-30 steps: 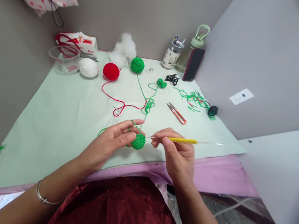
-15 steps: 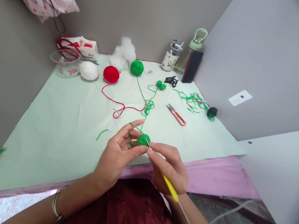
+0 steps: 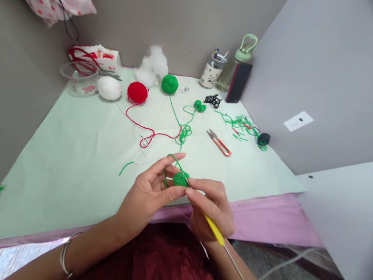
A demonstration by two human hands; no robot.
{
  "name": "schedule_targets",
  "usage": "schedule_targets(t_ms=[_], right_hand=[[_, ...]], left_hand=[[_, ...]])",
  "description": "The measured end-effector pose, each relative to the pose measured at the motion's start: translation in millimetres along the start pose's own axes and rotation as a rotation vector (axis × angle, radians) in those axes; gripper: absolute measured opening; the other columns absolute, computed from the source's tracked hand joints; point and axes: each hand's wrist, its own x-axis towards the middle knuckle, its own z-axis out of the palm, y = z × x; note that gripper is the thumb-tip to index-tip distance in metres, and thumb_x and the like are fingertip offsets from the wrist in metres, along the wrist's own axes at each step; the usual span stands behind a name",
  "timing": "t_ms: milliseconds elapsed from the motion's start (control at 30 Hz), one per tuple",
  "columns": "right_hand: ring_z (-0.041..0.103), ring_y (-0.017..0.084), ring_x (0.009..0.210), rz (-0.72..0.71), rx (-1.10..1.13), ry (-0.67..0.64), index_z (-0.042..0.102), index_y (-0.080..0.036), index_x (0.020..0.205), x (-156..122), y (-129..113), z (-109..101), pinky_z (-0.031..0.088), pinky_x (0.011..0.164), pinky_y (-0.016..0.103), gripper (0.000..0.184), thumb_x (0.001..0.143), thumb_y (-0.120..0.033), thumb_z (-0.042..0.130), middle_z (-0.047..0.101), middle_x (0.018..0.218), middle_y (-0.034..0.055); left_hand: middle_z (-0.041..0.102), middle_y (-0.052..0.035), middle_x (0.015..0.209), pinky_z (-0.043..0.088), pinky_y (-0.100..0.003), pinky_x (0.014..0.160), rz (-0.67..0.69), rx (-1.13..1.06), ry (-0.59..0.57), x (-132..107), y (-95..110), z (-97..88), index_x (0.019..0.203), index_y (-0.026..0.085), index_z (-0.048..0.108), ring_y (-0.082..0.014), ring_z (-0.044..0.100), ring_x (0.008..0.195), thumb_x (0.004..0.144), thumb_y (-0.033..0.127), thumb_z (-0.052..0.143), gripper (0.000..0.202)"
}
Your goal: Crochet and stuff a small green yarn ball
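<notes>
My left hand [image 3: 151, 193] pinches a small green crocheted piece [image 3: 181, 178] between thumb and fingers, with green yarn looped over the forefinger. My right hand [image 3: 211, 207] grips a crochet hook with a yellow handle [image 3: 214, 229], its metal tip poked into the green piece. The strand runs back across the pale green table cover [image 3: 74, 156] to a green yarn ball [image 3: 169, 84] at the far side.
Red yarn ball [image 3: 137, 92], white yarn ball [image 3: 109, 88], stuffing fluff [image 3: 152, 65], plastic cup [image 3: 79, 80] and tissue pack [image 3: 97, 56] stand at the back. Red-handled snips [image 3: 219, 143], green yarn scraps [image 3: 242, 123], a black spool [image 3: 264, 139], pen pot [image 3: 213, 70], bottle [image 3: 239, 62].
A second ago the hook lay level, pointing right, with the green piece off its tip. My right hand has swung the handle down toward me and pushed the tip into the piece.
</notes>
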Motion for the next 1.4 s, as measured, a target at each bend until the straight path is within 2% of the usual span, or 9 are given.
schedule_targets(t_ms=[100,267,433,600,767,933,1067,1233,1400], right_hand=[[0.074,0.021,0.095,-0.014,0.054,0.133,0.071,-0.031,0.133,7.5,-3.3,0.5,0.063,0.076,0.036,0.042,0.098,-0.010,0.062,0.077,0.111,0.0073],[0.073,0.020,0.091,0.041,0.137,0.107,0.073,-0.028,0.129,16.8,-11.0,2.8,0.062,0.071,0.035,0.041,0.096,-0.007,0.064,0.077,0.107,0.0080],[0.070,0.021,0.090,0.023,-0.041,0.243,0.074,-0.032,0.128,10.9,-12.5,14.4,0.062,0.070,0.036,0.044,0.094,-0.005,0.063,0.075,0.101,0.0063],[0.070,0.022,0.086,-0.039,-0.139,0.215,0.072,-0.034,0.130,8.7,-7.4,16.8,0.061,0.066,0.037,0.038,0.099,-0.015,0.061,0.073,0.097,0.0066],[0.070,0.020,0.084,0.034,0.101,0.252,0.075,-0.034,0.124,16.7,-8.0,14.9,0.059,0.065,0.034,0.039,0.097,-0.010,0.062,0.073,0.095,0.0041],[0.073,0.021,0.088,0.129,0.219,0.154,0.074,-0.030,0.125,21.2,-9.6,5.4,0.061,0.071,0.038,0.032,0.100,-0.015,0.058,0.078,0.103,0.0069],[0.075,0.022,0.092,0.170,0.276,0.092,0.073,-0.027,0.125,23.7,-9.0,-4.0,0.063,0.075,0.039,0.033,0.100,-0.013,0.058,0.080,0.105,0.0074],[0.076,0.021,0.094,0.220,0.342,0.087,0.075,-0.030,0.123,23.2,-10.1,-7.6,0.064,0.076,0.038,0.034,0.099,-0.012,0.059,0.080,0.107,0.0064],[0.075,0.021,0.093,0.233,0.446,0.164,0.078,-0.030,0.119,22.1,-12.0,-0.1,0.063,0.075,0.039,0.028,0.102,-0.017,0.059,0.081,0.109,0.0063]], left_hand=[[0.065,0.0003,0.100,0.055,-0.022,0.088,0.014,0.025,-0.022,2.4,3.3,-2.8,0.130,0.033,0.073,-0.0123,0.064,0.097,0.082,0.030,0.087,0.050],[0.069,0.0009,0.100,0.053,-0.025,0.094,0.025,0.086,0.006,4.6,6.6,-4.5,0.137,0.032,0.067,-0.0138,0.066,0.100,0.081,0.025,0.088,0.060],[0.065,0.0040,0.094,0.053,-0.024,0.091,0.005,-0.025,0.086,-0.3,-2.3,3.9,0.136,0.032,0.067,-0.0116,0.065,0.094,0.078,0.024,0.090,0.063],[0.063,0.0039,0.092,0.051,-0.021,0.087,-0.072,-0.166,0.052,-2.1,-3.8,6.5,0.136,0.032,0.068,-0.0093,0.062,0.089,0.078,0.022,0.091,0.063],[0.064,0.0020,0.090,0.051,-0.022,0.085,-0.148,-0.207,-0.015,1.3,3.2,4.2,0.139,0.028,0.067,-0.0102,0.060,0.086,0.074,0.026,0.093,0.070],[0.066,0.0023,0.092,0.053,-0.024,0.086,-0.059,-0.075,0.051,3.2,4.8,1.6,0.143,0.027,0.063,-0.0119,0.064,0.091,0.077,0.023,0.090,0.072],[0.068,0.0012,0.094,0.055,-0.028,0.090,0.021,0.053,0.068,3.8,7.3,-1.4,0.147,0.026,0.058,-0.0153,0.067,0.096,0.079,0.021,0.088,0.074],[0.071,-0.0009,0.099,0.055,-0.032,0.097,0.073,0.147,0.072,3.9,12.4,-1.4,0.146,0.024,0.057,-0.0183,0.069,0.102,0.080,0.023,0.086,0.072],[0.071,0.0001,0.098,0.055,-0.029,0.093,0.083,0.024,0.067,3.9,7.4,1.1,0.144,0.026,0.059,-0.0170,0.068,0.101,0.078,0.022,0.088,0.072]])
